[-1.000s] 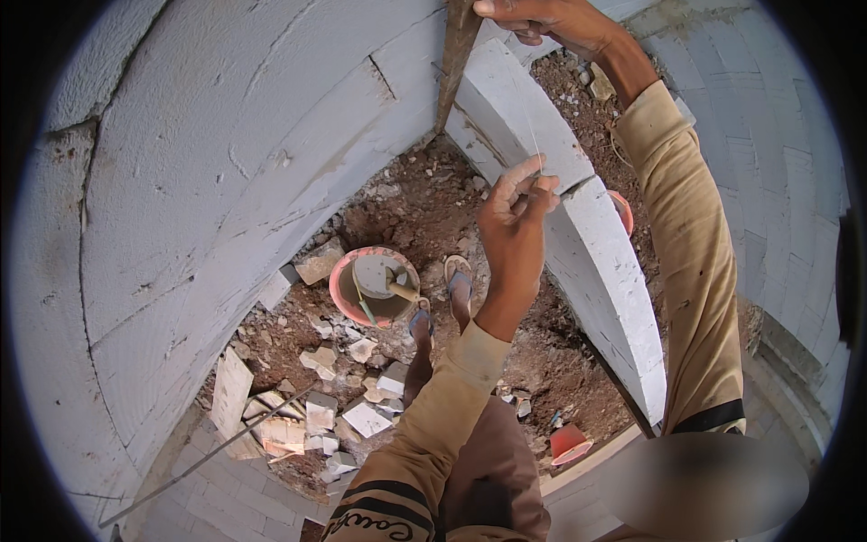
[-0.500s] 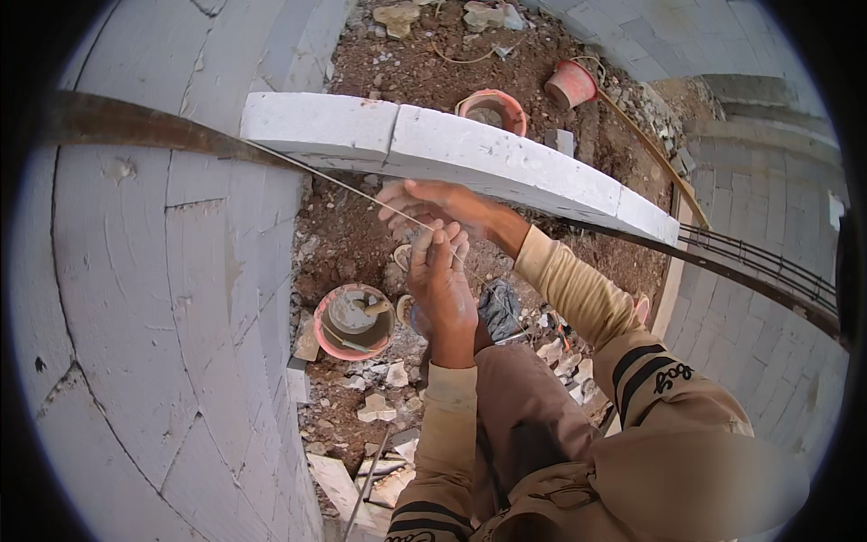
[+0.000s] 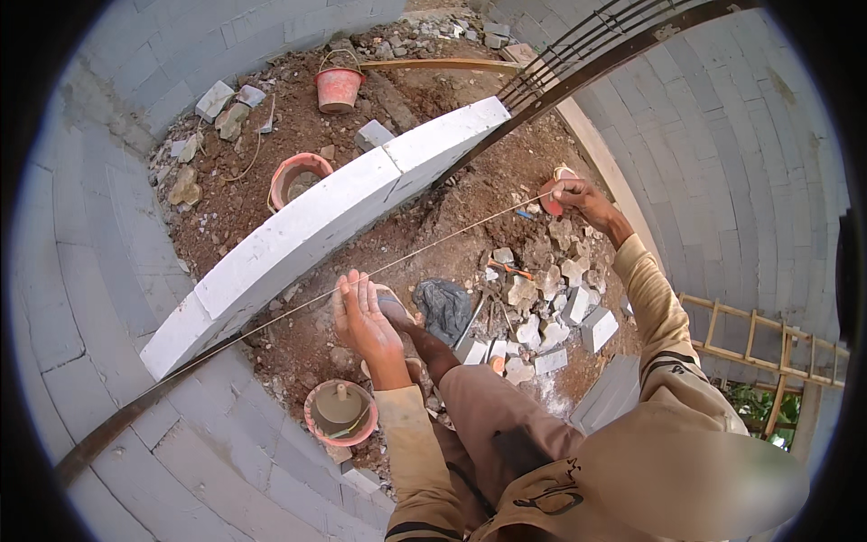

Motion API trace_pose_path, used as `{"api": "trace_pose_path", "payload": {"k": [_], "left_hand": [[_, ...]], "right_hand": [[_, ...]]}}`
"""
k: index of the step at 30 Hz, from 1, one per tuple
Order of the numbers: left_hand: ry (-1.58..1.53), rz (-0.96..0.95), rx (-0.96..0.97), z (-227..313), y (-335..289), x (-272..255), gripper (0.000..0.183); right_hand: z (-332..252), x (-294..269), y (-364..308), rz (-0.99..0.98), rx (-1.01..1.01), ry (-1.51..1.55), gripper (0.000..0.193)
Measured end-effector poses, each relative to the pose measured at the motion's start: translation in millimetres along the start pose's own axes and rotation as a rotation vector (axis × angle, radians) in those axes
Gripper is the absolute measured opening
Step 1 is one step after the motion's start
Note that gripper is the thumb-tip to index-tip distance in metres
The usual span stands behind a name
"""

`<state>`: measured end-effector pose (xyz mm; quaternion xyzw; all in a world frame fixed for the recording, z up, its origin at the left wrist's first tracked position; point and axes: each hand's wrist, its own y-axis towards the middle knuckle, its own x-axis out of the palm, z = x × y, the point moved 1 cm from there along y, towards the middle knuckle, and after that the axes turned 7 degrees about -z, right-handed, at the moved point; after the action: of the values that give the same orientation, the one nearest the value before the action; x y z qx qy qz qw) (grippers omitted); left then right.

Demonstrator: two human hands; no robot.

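A thin pale string [image 3: 456, 233] runs along the near side of a row of white blocks [image 3: 302, 212]. Its lower left end meets a dark bar [image 3: 122, 420] at the wall. Out to the right, my right hand [image 3: 587, 203] pinches the string with curled fingers. My left hand [image 3: 368, 330] is raised below the blocks, its fingers stretched upward, and the string crosses at the fingertips. Below that hand stands a reddish bucket [image 3: 316, 425] of grey mix with a round tool in it.
A pink-red bucket [image 3: 338, 88] and a reddish tub [image 3: 287, 172] stand on the soil beyond the blocks. Broken block pieces [image 3: 542, 325] and a black plastic bag [image 3: 442, 309] lie near my legs. Steel rods [image 3: 578, 45] project at the top. A wooden ladder [image 3: 754, 339] is at the right.
My right hand has moved away from my left, out to the right, drawing out the string. My left hand has shifted left and its fingers have straightened. The view has turned.
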<state>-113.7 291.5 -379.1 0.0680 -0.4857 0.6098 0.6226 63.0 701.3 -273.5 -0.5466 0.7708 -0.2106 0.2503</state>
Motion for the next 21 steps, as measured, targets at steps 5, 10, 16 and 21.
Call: {"api": "trace_pose_path", "payload": {"k": [5, 10, 16, 21], "left_hand": [[0.122, -0.106, 0.067, -51.3, 13.3, 64.2, 0.044], [0.227, -0.189, 0.074, -112.2, 33.9, 130.1, 0.038], [0.460, -0.308, 0.084, -235.2, 66.3, 220.2, 0.037], [0.519, -0.457, 0.113, -345.4, 96.1, 306.9, 0.035]], "right_hand": [[9.8, -92.3, 12.9, 0.195, -0.041, -0.054, 0.012], [10.2, -155.9, 58.9, 0.401, -0.113, -0.729, 0.041], [16.2, -208.2, 130.1, 0.512, -0.289, -0.602, 0.035], [33.6, -219.7, 170.9, 0.406, -0.302, -0.387, 0.023]]}}
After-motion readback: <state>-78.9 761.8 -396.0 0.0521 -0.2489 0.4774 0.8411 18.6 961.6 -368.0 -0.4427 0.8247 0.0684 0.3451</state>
